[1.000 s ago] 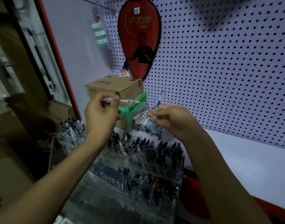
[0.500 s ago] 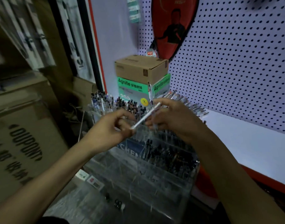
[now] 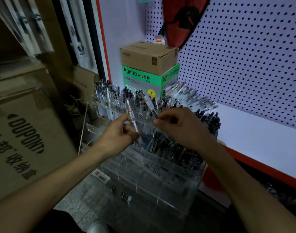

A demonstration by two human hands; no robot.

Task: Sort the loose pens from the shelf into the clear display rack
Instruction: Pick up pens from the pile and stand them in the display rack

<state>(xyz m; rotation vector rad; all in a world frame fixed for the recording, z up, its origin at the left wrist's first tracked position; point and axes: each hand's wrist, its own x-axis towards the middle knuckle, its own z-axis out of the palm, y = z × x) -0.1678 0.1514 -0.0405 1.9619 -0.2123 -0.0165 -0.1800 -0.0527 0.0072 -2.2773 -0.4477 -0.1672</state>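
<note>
Head view: both hands meet above the rack, each with a pen.
Landmark: rack (image 3: 160,172), clear, tiered, standing on the floor just left of the shelf's red edge.
Left hand (image 3: 117,138): above the rack's upper middle rows; thumb and fingers pinch a white pen (image 3: 133,117) near its low end, so the pen stands nearly upright, probably the better to drop it tip-down into a slot.
Right hand (image 3: 180,128): above the rack's right part, fingers curled; it pinches a clear pen (image 3: 149,104) by its dark lower end, the barrel slanting up and left. Whether it holds more pens beneath I cannot tell.
Loose pens (image 3: 191,96): fanned in a heap on the shelf behind the rack, at the foot of the green box; close by, so each reach is short.
Shelf (image 3: 261,140): white, to the right of the rack, bare toward the front.
Rack fill: back and right rows crowded with dark-capped pens; front rows look mostly bare, though glare hides detail.
Green box (image 3: 143,79): behind the rack, a brown box (image 3: 147,56) stacked on it.
Step, as I judge: matching each held pen to its row before it goes in; much of the heap is left.
</note>
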